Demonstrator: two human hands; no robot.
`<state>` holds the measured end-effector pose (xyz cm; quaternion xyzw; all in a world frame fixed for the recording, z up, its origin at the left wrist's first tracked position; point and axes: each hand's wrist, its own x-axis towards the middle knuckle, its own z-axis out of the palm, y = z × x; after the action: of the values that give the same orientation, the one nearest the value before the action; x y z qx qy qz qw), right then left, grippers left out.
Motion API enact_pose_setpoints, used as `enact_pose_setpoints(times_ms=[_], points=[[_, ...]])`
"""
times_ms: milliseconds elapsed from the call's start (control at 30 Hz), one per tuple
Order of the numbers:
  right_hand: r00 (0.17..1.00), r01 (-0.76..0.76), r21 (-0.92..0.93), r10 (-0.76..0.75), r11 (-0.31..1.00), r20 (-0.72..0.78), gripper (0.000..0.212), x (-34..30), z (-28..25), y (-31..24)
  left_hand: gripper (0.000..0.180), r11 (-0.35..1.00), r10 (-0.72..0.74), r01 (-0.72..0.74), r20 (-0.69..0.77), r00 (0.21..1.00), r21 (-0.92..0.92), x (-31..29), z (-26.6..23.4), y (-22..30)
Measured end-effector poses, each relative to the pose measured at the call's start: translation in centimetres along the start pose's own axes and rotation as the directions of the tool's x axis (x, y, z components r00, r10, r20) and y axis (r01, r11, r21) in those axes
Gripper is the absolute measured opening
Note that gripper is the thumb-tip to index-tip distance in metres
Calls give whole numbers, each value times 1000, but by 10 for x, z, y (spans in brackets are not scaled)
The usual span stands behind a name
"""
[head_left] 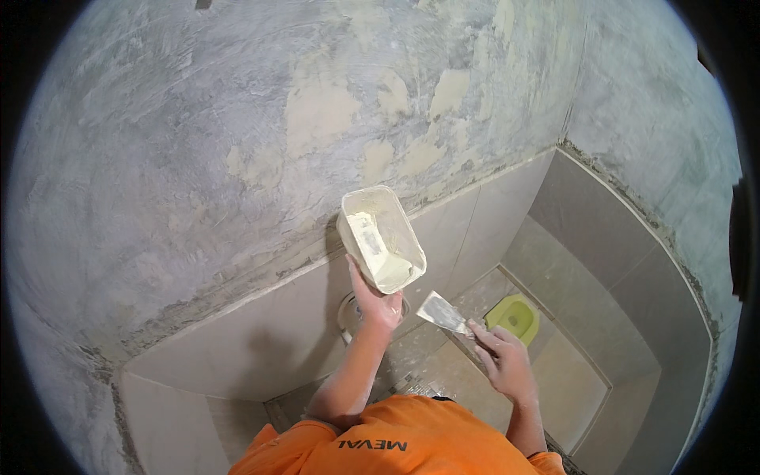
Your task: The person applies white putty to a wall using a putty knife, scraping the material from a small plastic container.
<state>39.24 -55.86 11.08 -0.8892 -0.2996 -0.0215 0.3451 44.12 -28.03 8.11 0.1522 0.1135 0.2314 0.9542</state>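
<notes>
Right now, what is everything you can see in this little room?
Plaster wall: one, grey with cream filler patches, upper part.
Wall tiles: several, beige-grey, lower walls.
Floor fixture: one, yellow-green, on the floor at right.
Tub: one, whitish, cream filler inside, held up against the wall.
Putty knife: one, metal blade, smeared.
Orange shirt: one, bottom edge.
Left hand: holds the tub.
Right hand: grips the putty knife.

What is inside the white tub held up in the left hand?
The white tub in the left hand holds pale putty, heaped toward its lower end. The putty covers the bottom beneath it.
</notes>
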Motion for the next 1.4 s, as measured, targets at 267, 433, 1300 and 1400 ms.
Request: enact_pose_setpoints(times_ms=[267,433,1300,1400], points=[[987,-32,95,46,995,-151,38,-7,-21,-26,65,996,-52,51,23,998,67,-5,-18,-1],[981,139,-36,-142,990,-133,45,11,11,-53,66,988,-150,149,54,987,28,-4,-51,-17],[897,-395,919,220,8,383,34,48,9,-1,59,957,-288,285,93,953,46,-22,-78,-2],[921,-373,927,102,-48,376,34,61,13,-12,60,952,-306,303,99,947,51,-18,-70,6]])
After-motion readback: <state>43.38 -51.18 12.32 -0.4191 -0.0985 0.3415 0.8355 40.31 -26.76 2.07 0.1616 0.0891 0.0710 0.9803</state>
